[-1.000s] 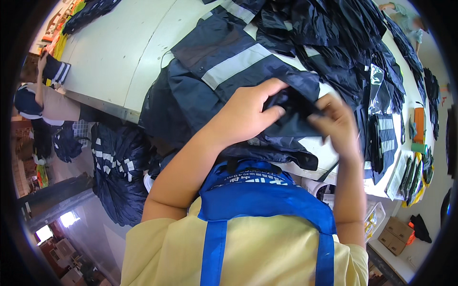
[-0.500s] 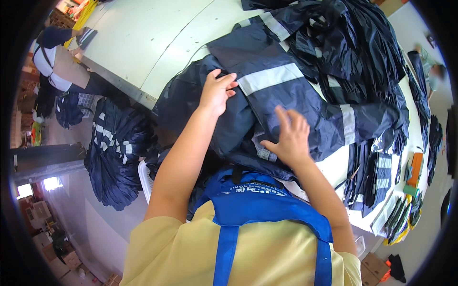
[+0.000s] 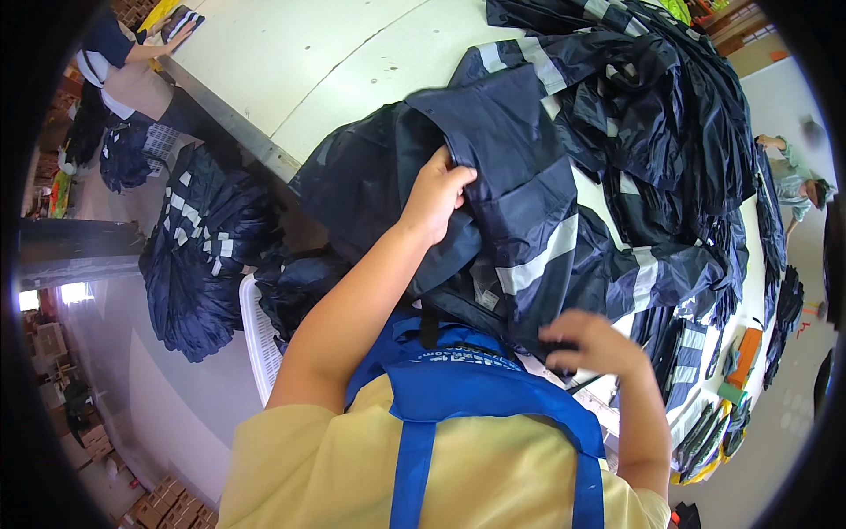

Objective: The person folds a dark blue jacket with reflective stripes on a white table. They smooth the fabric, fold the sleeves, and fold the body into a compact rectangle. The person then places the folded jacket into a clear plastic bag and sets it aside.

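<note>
A dark navy rain garment (image 3: 498, 123) with a silver reflective band lies spread and partly folded on the table in front of me. My left hand (image 3: 438, 196) is closed on its edge, thumb on top, a little above the band. Beside the garment's near lower end is my right hand (image 3: 599, 342), slightly blurred, its bent fingers apart from the thumb. No cloth shows between them; whether the fingertips touch the garment I cannot make out. More dark cloth (image 3: 361, 167) lies bunched under and left of my left hand.
A large heap of similar garments (image 3: 679, 115) covers the table's right side. A white basket (image 3: 256, 331) stands by my left elbow, near a hanging dark bundle (image 3: 189, 264). An orange object (image 3: 747, 354) lies far right. One co-worker (image 3: 132, 70) stands far left, another (image 3: 797, 181) far right.
The banded part of the garment has come down toward me, its band now tilted. My left hand has moved right and closed on the edge; my right hand has moved down and right.
</note>
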The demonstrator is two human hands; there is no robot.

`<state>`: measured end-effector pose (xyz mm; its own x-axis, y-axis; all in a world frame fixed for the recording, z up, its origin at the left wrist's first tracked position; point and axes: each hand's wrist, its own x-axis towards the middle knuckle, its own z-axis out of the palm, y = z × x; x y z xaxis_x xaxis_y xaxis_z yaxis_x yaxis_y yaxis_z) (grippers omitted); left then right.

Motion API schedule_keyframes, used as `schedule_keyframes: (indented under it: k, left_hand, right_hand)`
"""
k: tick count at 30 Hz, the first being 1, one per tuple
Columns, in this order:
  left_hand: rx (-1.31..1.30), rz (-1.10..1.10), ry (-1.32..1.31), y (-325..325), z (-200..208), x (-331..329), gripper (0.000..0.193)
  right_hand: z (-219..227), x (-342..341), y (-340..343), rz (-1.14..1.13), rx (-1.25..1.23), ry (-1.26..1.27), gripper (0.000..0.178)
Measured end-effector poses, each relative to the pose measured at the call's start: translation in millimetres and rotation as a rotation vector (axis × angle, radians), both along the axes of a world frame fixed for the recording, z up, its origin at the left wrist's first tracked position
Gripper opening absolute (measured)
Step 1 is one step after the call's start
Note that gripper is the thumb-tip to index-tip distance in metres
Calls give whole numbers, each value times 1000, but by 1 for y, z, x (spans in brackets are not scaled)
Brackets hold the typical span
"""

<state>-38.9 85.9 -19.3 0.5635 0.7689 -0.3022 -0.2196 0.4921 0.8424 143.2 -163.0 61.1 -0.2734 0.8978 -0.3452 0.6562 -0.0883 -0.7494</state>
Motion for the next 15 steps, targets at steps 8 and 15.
schedule_keyframes:
  k: [8,15]
  left_hand:
    - [284,-520,111,-39,29,-13,62]
    - [666,-330,235,-53,38,-87,34]
  right_hand:
    - [74,-13,185,214,710,-402,109]
    - [74,-27,193,410,577,-357,45]
